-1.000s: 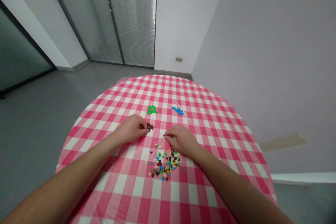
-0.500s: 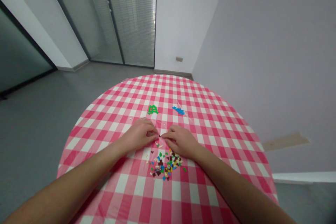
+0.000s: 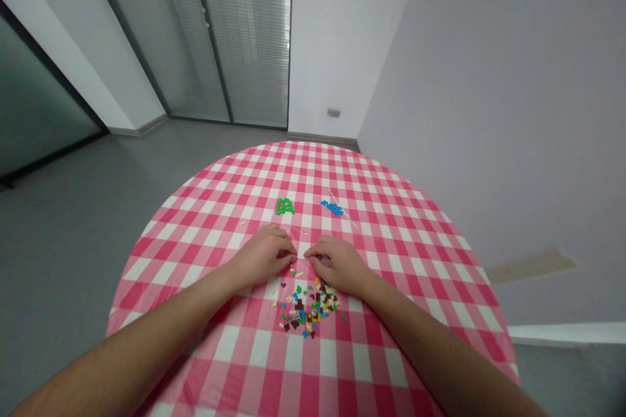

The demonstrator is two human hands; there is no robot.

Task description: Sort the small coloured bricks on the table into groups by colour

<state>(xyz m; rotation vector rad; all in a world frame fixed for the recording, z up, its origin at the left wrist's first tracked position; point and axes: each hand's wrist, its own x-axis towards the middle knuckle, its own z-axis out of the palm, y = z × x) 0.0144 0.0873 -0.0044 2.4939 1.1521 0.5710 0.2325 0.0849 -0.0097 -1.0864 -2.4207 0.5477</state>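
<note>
Just beyond a loose pile of small building bricks [image 3: 317, 306], my left hand [image 3: 264, 254] rests over the table with thumb and fingertips pinched together. Facing it across a small gap is my right hand [image 3: 338, 264], its thumb and forefinger also closed in a pinch. Whatever either pinch holds is hidden or too small to make out. The pile mixes brown, green, blue, yellow and white pieces, and its far right edge lies close to my right hand. A few pale pieces [image 3: 299, 274] lie nearest the left fingertips.
Farther back on the round table's checkered tablecloth [image 3: 313, 169] sit a group of green bricks [image 3: 284, 206] and a group of blue bricks [image 3: 332, 208]. One pale piece [image 3: 243, 223] lies left of them. A wall [image 3: 513, 111] stands close on the right.
The fingertips of my two hands have drawn slightly apart. A small dark piece seen between them earlier no longer shows.
</note>
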